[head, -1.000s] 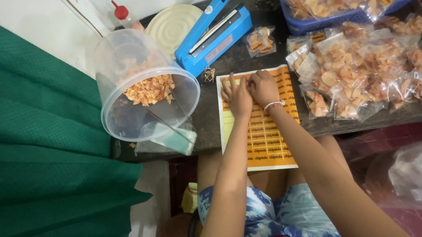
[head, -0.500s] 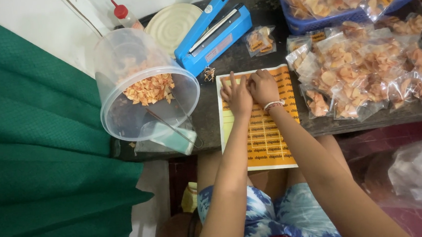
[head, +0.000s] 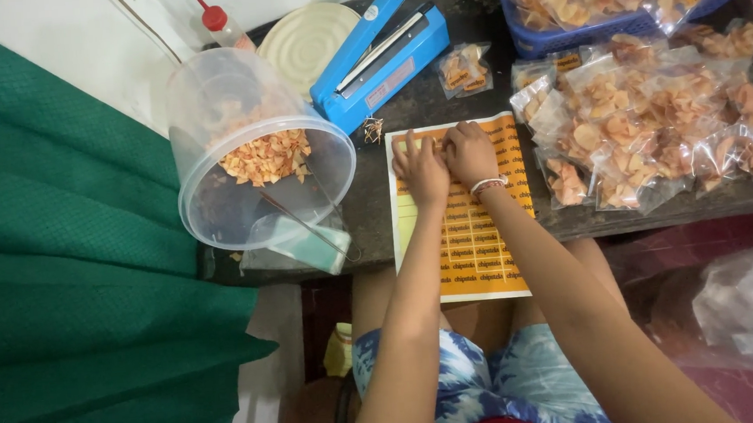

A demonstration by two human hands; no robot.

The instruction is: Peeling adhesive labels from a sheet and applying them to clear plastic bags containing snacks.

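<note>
Sticker sheet [head: 466, 232], orange labels in rows on pale yellow backing, lies flat on the dark surface [head: 375, 194], lower half overhanging the edge toward the lap. Both hands work its top edge. Left hand [head: 422, 168] lies palm-down with fingers spread, touching the sheet's upper left. Right hand [head: 469, 150], white bracelet at the wrist, has fingers curled tight at the top row, touching the left hand; whether a label is pinched I cannot tell. Step looks like peeling one sticker off the top row. Next move probably calls for the left hand pinning the sheet while a nail lifts a corner. The left column of the sheet shows bare yellow, so some labels look already gone; the rest looks full.

Outward: at 9 o'clock a clear plastic tub [head: 258, 158] tipped on its side, chips inside. At 12 o'clock a blue heat sealer [head: 383, 52], one small filled bag [head: 464, 68] beside it. At 3 o'clock a heap of bagged chips [head: 653, 121]. At 1 o'clock a blue basket [head: 576, 34] of more bags.
</note>
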